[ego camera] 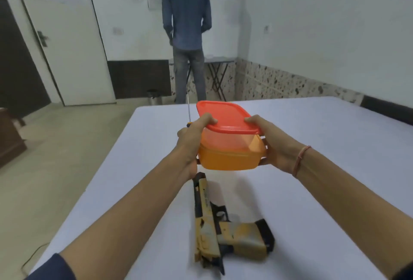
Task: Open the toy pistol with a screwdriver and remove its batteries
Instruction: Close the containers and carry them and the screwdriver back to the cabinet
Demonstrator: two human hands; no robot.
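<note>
A yellow and black toy pistol (214,226) lies on its side on the white table (324,145), barrel pointing away, grip to the right. Above it I hold an orange plastic container (230,156) with a red lid (225,118) between both hands, lifted off the table. My left hand (192,143) grips its left side, thumb on the lid, and also holds a screwdriver (188,109) whose thin metal shaft sticks up behind the fingers. My right hand (274,143) grips the right side, thumb on the lid edge. No batteries are visible.
The table's left edge (107,168) drops to a tiled floor. A person (187,33) stands with their back turned at the far wall beside a small folding table (219,65). A white door (64,40) is at the left.
</note>
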